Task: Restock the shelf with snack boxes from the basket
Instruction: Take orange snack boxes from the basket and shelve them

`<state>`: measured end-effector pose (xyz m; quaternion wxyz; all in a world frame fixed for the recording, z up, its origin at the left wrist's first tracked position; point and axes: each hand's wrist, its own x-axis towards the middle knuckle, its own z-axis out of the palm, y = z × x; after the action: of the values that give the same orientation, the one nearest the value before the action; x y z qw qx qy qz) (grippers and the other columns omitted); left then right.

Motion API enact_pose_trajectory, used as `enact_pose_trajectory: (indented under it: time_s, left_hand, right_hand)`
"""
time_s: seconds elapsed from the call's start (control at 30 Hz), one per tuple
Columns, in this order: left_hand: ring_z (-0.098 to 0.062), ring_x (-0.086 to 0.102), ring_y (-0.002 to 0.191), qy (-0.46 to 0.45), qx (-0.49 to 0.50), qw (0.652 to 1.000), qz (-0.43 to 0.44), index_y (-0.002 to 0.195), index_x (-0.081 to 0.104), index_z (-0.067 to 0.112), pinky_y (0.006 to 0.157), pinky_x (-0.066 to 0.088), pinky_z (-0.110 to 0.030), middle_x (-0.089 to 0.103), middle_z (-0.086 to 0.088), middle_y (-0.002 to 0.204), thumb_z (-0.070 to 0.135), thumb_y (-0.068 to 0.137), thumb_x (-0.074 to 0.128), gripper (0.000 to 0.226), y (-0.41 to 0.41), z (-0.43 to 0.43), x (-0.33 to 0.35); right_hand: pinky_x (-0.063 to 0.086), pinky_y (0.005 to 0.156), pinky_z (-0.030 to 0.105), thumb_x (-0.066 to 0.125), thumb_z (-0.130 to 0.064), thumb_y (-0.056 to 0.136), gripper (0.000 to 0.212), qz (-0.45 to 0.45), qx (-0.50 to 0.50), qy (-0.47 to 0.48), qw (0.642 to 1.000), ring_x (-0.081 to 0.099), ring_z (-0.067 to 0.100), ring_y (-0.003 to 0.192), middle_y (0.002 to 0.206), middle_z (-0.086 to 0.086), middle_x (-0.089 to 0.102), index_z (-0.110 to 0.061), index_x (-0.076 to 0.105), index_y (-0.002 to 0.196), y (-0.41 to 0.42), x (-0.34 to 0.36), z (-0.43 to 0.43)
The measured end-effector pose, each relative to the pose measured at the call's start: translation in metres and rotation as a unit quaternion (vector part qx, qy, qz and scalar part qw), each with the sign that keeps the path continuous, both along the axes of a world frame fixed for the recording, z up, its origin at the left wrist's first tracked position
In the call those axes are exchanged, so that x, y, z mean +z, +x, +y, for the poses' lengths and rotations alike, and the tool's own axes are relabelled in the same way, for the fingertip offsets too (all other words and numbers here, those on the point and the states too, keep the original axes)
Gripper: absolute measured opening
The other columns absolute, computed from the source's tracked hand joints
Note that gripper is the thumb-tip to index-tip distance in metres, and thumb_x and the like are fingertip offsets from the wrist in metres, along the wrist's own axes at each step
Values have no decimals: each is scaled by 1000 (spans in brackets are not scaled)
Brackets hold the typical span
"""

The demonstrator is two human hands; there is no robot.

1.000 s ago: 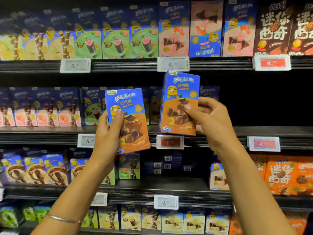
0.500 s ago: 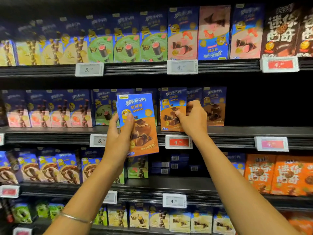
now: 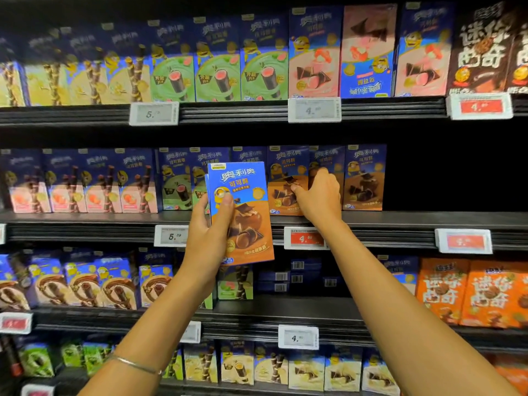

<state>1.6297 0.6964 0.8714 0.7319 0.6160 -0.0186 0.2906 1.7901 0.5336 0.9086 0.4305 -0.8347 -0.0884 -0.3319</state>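
Blue-and-brown snack box (image 3: pixel 241 212), upright, chocolate cones pictured.

Worn on the head, wide-angle, facing squarely into black metal store shelving (image 3: pixel 400 221) from close up, centred on the middle tier. Near enough to read print on the blue-and-brown cardboard snack box (image 3: pixel 243 212) at centre. Framed by a bare left forearm (image 3: pixel 148 332) from 7 o'clock and a bare right forearm (image 3: pixel 400 324) from 5 o'clock. Blurred toward 9 o'clock.

Black store shelving (image 3: pixel 400 221) fills the view in four stacked tiers, ribbed front rails carrying white and red price tags (image 3: pixel 314 110) (digits partly blurred), with a dark, shadowed back panel (image 3: pixel 457 172) showing behind the second tier's right end.
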Motion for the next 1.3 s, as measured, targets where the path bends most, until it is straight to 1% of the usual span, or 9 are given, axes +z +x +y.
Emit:
enact_pose_trajectory:
  time_s: [0.23, 0.37, 0.57, 0.67, 0.73, 0.8, 0.9, 1.1, 1.3]
  left_hand:
    - [-25, 80, 102, -4, -15, 1000, -2, 149, 52, 27, 73, 68, -38, 79, -3, 123, 61, 86, 63, 73, 4, -2, -1]
    - [-29, 80, 105, -7, -24, 1000, -2, 149, 53, 28, 77, 68, -42, 80, -3, 121, 60, 87, 64, 71, 6, -4, 0]
    - [-32, 78, 109, -11, -22, 999, -34, 143, 58, 19, 90, 65, -50, 78, -6, 124, 48, 101, 64, 51, 16, -19, 13]
    - [-21, 79, 104, -2, -30, 998, -60, 129, 65, 26, 79, 66, -36, 80, 1, 117, 53, 90, 68, 48, 19, -29, 15]
    - [-20, 79, 102, -1, -31, 997, -65, 125, 65, 29, 77, 65, -33, 80, 4, 115, 55, 89, 72, 45, 20, -33, 15]
    - [-24, 78, 105, -24, -39, 997, -64, 135, 61, 25, 83, 66, -42, 80, 2, 118, 60, 90, 71, 58, 22, -36, 15]
    - [-32, 76, 109, -65, -55, 995, -54, 145, 57, 18, 92, 63, -54, 78, -8, 126, 63, 96, 61, 66, 25, -39, 17]
    - [-26, 79, 103, -9, 66, 997, -43, 132, 58, 12, 81, 67, -43, 77, -8, 120, 25, 109, 61, 27, 33, -26, 9]
    - [-25, 78, 100, 3, 72, 996, -44, 116, 60, 21, 87, 64, -51, 78, -7, 116, 25, 110, 59, 8, 33, -23, 6]
  right_hand:
    - [46, 84, 40, 76, -34, 90, 54, 18, 23, 37, 999, 55, 35, 114, 127, 16, 50, -6, 47, 126, -1, -2, -1]
    - [46, 92, 28, 72, -32, 93, 53, -101, 53, 152, 982, 54, 17, 115, 130, 7, 53, -11, 47, 135, -37, -4, -7]
    - [57, 75, 18, 75, -51, 84, 45, -1, 296, 165, 941, 67, -3, 96, 111, -12, 67, -25, 61, 117, -111, -17, -1]
    - [54, 77, 10, 80, -45, 82, 49, -1, 265, 104, 959, 62, -10, 99, 114, -20, 61, -30, 56, 123, -123, -17, -6]
    - [60, 83, 23, 81, -41, 82, 51, 21, 268, 111, 957, 68, -2, 98, 112, -20, 63, -29, 55, 124, -124, -11, -13]
    - [63, 82, 35, 83, -36, 82, 49, 39, 276, 124, 952, 71, 7, 97, 113, -11, 69, -26, 58, 124, -122, -7, -20]
    - [63, 72, 27, 84, -27, 83, 42, 19, 277, 156, 948, 74, 5, 89, 109, -3, 73, -23, 63, 119, -116, -1, -31]
    - [52, 57, 13, 82, -16, 84, 40, -4, 232, 239, 943, 74, 2, 78, 103, 1, 76, -14, 65, 120, -89, 11, -73]
    - [60, 77, 27, 83, -19, 83, 48, -45, 99, 234, 966, 73, 10, 93, 111, 1, 73, -15, 61, 126, -53, 11, -103]
